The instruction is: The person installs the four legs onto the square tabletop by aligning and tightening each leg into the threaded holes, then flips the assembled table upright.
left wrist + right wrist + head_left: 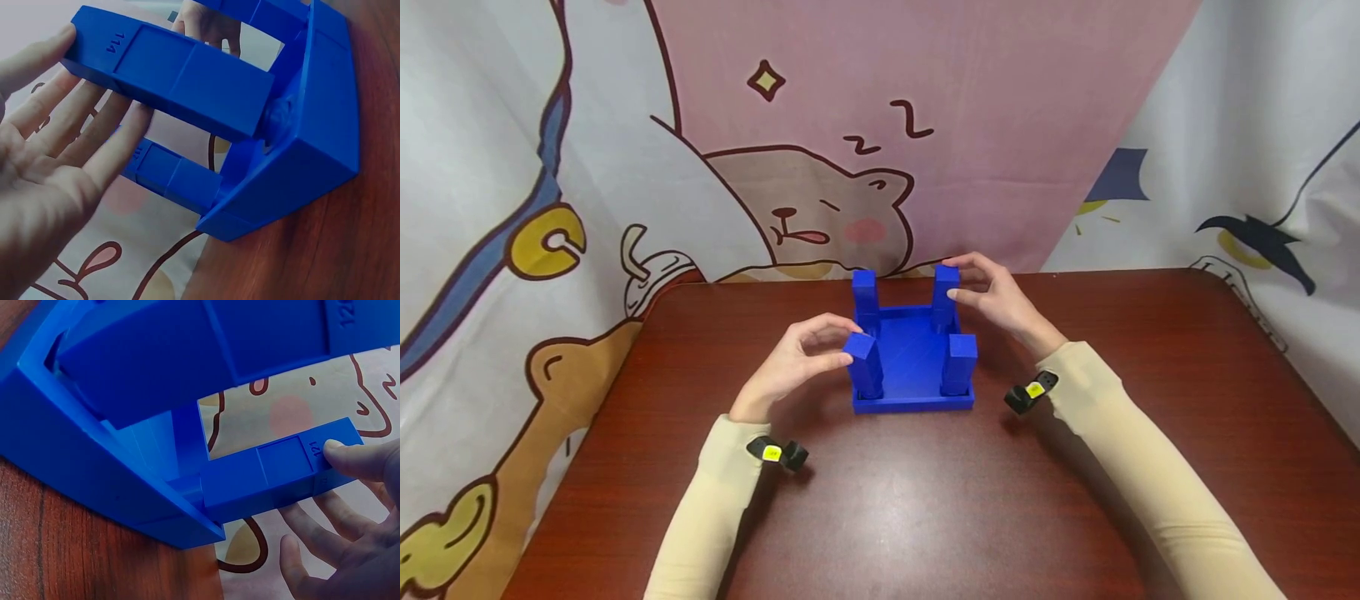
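A square blue tray [917, 405] with low walls lies on the table, a square blue post at each corner. My left hand [790, 360] pinches the top of the front left post [867, 371], marked 114, between thumb and fingers. This post leans a little, and a rounded part shows at its foot in the left wrist view. My right hand [997, 298] grips the upper end of the back right post [281, 465], marked 121, thumb on one face and fingers behind. Its lower end meets the tray's corner.
The back left post [866, 300] and front right post [959, 364] stand untouched in their corners. The brown wooden table [910, 508] reaches back to a printed cloth [970, 125] with cartoon bears. Both wrists carry small black cameras.
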`<state>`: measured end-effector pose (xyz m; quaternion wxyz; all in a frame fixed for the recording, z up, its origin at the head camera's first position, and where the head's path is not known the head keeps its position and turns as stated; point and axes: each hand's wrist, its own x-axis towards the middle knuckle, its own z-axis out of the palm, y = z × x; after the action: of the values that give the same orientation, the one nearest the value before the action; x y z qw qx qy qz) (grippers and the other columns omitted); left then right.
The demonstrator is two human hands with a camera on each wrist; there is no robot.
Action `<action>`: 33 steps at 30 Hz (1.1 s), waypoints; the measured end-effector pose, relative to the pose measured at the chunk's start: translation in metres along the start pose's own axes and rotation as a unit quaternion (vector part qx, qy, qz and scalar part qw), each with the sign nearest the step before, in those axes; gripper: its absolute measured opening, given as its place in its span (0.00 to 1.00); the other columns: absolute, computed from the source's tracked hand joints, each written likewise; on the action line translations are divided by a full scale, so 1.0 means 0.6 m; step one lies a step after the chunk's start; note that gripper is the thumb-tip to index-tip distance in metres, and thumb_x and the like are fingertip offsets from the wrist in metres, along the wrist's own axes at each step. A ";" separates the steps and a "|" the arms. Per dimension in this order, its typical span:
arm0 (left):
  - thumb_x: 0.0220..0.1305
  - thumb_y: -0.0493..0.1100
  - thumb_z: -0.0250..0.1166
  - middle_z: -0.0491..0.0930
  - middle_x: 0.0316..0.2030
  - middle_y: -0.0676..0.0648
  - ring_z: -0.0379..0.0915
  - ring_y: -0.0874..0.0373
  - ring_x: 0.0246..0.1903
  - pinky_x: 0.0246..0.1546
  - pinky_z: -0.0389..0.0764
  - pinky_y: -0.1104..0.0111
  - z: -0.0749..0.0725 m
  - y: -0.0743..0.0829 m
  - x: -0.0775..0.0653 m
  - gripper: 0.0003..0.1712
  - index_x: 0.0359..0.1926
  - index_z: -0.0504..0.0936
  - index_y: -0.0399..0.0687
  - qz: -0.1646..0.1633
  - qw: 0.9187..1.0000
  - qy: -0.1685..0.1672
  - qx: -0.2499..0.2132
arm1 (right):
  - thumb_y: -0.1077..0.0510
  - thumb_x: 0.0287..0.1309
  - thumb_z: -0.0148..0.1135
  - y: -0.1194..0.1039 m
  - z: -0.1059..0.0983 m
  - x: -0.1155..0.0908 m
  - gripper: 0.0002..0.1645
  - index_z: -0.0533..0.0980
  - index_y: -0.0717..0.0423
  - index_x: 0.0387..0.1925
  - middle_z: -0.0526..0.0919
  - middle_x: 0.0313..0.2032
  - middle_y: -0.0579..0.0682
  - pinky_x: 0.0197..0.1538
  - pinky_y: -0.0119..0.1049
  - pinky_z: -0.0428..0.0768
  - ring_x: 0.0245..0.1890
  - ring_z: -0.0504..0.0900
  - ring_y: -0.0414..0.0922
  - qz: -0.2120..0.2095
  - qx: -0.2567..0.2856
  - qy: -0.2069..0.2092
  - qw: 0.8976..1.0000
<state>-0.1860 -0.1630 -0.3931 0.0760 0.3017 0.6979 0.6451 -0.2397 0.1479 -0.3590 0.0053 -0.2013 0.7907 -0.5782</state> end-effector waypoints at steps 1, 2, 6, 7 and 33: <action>0.59 0.29 0.67 0.82 0.46 0.42 0.77 0.48 0.48 0.47 0.78 0.61 -0.001 0.001 0.000 0.19 0.52 0.77 0.34 0.001 1.000 -0.004 0.001 | 0.73 0.58 0.60 -0.001 0.000 0.000 0.22 0.71 0.72 0.56 0.77 0.50 0.71 0.44 0.30 0.77 0.51 0.76 0.63 0.000 -0.001 0.000 1.000; 0.59 0.30 0.66 0.82 0.46 0.42 0.77 0.48 0.49 0.48 0.77 0.60 -0.001 0.002 0.000 0.19 0.52 0.77 0.35 0.003 1.000 -0.010 0.004 | 0.73 0.58 0.60 -0.002 0.000 0.000 0.22 0.71 0.72 0.56 0.77 0.50 0.71 0.44 0.30 0.77 0.51 0.76 0.63 0.001 -0.004 0.000 1.000; 0.61 0.32 0.65 0.80 0.50 0.41 0.75 0.47 0.53 0.54 0.74 0.57 0.002 0.010 -0.001 0.19 0.54 0.77 0.38 0.021 0.999 -0.028 0.018 | 0.72 0.59 0.60 -0.003 0.000 -0.002 0.22 0.71 0.71 0.56 0.77 0.51 0.70 0.45 0.31 0.77 0.52 0.76 0.63 0.003 -0.016 0.000 1.000; 0.62 0.32 0.65 0.80 0.51 0.41 0.74 0.46 0.54 0.55 0.72 0.57 0.003 0.012 -0.001 0.20 0.55 0.76 0.37 0.029 0.999 -0.028 0.019 | 0.72 0.60 0.60 -0.003 0.000 -0.002 0.22 0.70 0.71 0.56 0.77 0.51 0.70 0.45 0.32 0.77 0.52 0.76 0.63 0.002 -0.020 -0.001 1.000; 0.54 0.28 0.70 0.79 0.40 0.42 0.77 0.52 0.42 0.46 0.77 0.64 0.054 0.032 -0.022 0.17 0.45 0.76 0.34 -0.020 0.987 0.144 0.068 | 0.73 0.58 0.60 0.001 0.000 -0.001 0.23 0.70 0.72 0.56 0.77 0.51 0.71 0.45 0.30 0.76 0.52 0.76 0.63 -0.003 -0.014 0.003 1.000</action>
<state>-0.1531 -0.1425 -0.3838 -0.0326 0.1965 0.7494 0.6315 -0.2392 0.1484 -0.3598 -0.0022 -0.2020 0.7983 -0.5674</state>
